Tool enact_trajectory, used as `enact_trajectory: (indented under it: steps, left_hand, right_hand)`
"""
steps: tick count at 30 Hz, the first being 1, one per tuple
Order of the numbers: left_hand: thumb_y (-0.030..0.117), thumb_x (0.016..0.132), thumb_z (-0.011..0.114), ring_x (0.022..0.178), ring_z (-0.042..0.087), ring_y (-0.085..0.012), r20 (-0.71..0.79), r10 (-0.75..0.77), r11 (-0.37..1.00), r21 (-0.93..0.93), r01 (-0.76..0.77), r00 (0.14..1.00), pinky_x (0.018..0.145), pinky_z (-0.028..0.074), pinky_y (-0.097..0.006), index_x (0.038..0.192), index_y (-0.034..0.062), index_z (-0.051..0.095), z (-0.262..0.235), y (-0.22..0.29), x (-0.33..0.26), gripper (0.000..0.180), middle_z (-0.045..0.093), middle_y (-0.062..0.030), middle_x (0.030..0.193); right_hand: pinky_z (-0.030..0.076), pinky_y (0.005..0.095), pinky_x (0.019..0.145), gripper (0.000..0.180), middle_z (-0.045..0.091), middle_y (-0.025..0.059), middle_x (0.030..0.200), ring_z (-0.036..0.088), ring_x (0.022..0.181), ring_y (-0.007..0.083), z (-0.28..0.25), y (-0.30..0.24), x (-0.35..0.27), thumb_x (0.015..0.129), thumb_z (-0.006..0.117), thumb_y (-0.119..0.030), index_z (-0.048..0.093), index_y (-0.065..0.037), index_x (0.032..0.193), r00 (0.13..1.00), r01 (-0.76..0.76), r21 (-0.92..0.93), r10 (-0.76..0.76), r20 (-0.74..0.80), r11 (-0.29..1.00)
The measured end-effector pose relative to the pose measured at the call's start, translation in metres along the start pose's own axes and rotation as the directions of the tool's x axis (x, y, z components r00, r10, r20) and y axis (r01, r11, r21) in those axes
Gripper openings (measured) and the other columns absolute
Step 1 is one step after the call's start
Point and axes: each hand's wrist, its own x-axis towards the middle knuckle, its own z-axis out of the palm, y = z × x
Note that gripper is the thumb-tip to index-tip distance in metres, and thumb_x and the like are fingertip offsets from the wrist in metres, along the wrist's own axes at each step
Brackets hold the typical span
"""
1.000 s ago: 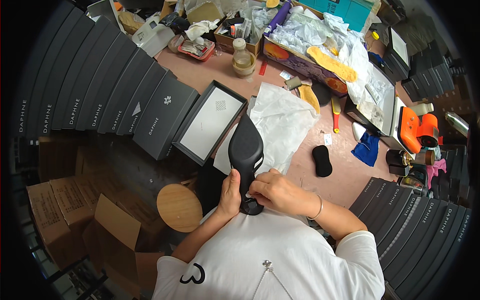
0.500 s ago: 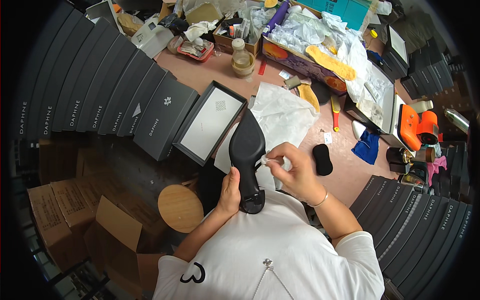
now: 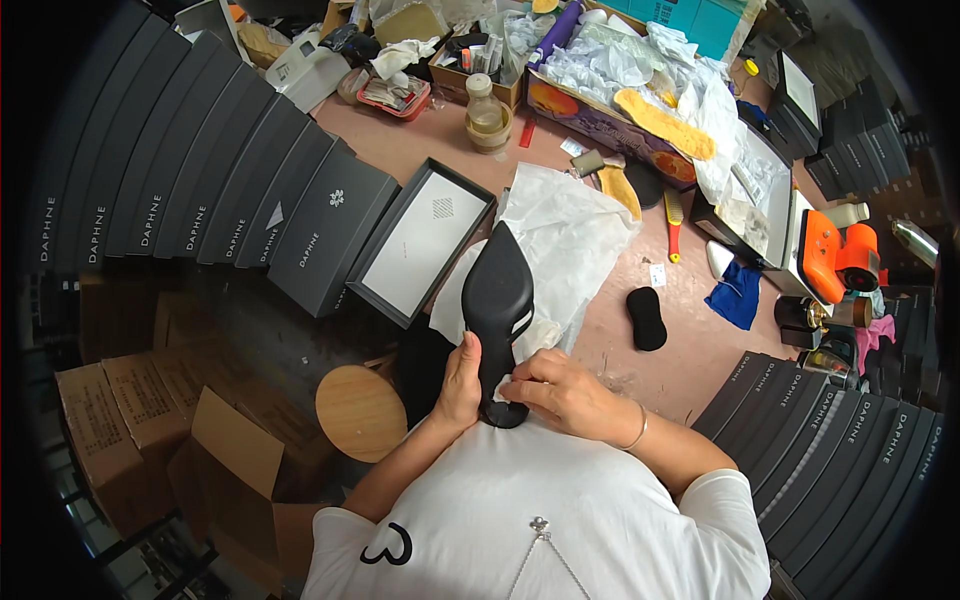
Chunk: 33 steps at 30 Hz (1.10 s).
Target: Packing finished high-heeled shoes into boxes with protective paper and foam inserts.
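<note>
Shoe: black shoe, sole up, toe pointing to 12 o'clock, held over the white paper.
Left hand: curled around the heel end, at 7 o'clock of the shoe.
Right hand: back down on the heel; half a second ago lifted at the shoe's side. Fingers pinching a small white bit.
Meaning: looks like rubbing or sticking at the heel again.
Around: open box at 10 o'clock, wooden stool at 8 o'clock, black pad at 3 o'clock.

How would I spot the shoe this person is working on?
Start at the pink table and follow it down to the white tissue paper at its near edge. Just below, the black shoe is held sole up between the left hand and right hand. Nothing else there is long, black and pointed.
</note>
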Motion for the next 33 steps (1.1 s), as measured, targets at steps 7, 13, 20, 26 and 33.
enact_trajectory:
  steps: [7,13,20,26,33]
  left_hand:
    - [0.055,0.099,0.027,0.090,0.059,-0.0120,0.005,-0.070,0.996,-0.061,0.071,0.998,0.080,0.048,-0.026,0.109,0.0003,0.057,-0.001,-0.011,0.004,0.063,0.062,-0.0058,0.097]
    - [0.054,0.099,0.025,0.089,0.061,-0.0123,-0.020,-0.044,0.999,-0.001,0.044,0.999,0.078,0.050,-0.025,0.107,-0.0008,0.057,-0.007,-0.020,0.005,0.064,0.062,-0.0069,0.096]
    - [0.053,0.100,0.026,0.090,0.063,-0.0141,-0.074,-0.017,0.999,-0.031,0.015,0.997,0.074,0.052,-0.026,0.111,-0.0016,0.056,-0.002,-0.013,0.007,0.063,0.062,-0.0081,0.098]
    - [0.053,0.100,0.027,0.069,0.060,-0.0091,-0.093,0.035,0.999,-0.012,-0.037,0.995,0.062,0.051,-0.024,0.108,0.0013,0.056,0.004,0.007,0.012,0.060,0.063,-0.0048,0.085]
    - [0.048,0.099,0.036,0.072,0.060,-0.0114,-0.159,0.120,0.925,-0.342,-0.169,0.980,0.063,0.052,-0.026,0.113,0.0031,0.051,-0.010,0.059,0.040,0.050,0.062,-0.0087,0.095]
  right_hand:
    - [0.043,0.0351,0.078,0.017,0.056,0.0081,0.087,0.055,0.084,0.0258,0.001,0.005,0.027,0.073,0.068,0.000,0.063,-0.004,0.088,0.988,-0.108,-0.039,0.103,-0.113,0.993]
    - [0.042,0.0346,0.075,0.016,0.056,0.0068,0.086,0.055,0.084,0.0248,-0.009,0.006,0.023,0.075,0.067,-0.001,0.063,-0.006,0.090,0.986,-0.148,0.057,0.143,0.081,0.987]
    - [0.038,0.0336,0.071,0.008,0.055,0.0050,0.083,0.055,0.081,0.0234,-0.007,0.009,0.018,0.077,0.065,-0.007,0.063,-0.009,0.084,0.988,-0.109,0.161,0.089,0.126,0.981]
    - [0.042,0.0261,0.074,0.008,0.056,0.0061,0.087,0.054,0.077,0.0147,-0.013,0.021,0.037,0.084,0.066,-0.002,0.062,-0.002,0.091,0.801,-0.218,0.351,0.373,-0.469,0.911]
    - [0.042,0.0200,0.069,0.004,0.057,0.0017,0.088,0.051,0.075,0.0063,-0.026,0.045,0.000,0.088,0.063,-0.003,0.062,0.000,0.090,0.793,-0.356,0.484,0.533,-0.296,0.799]
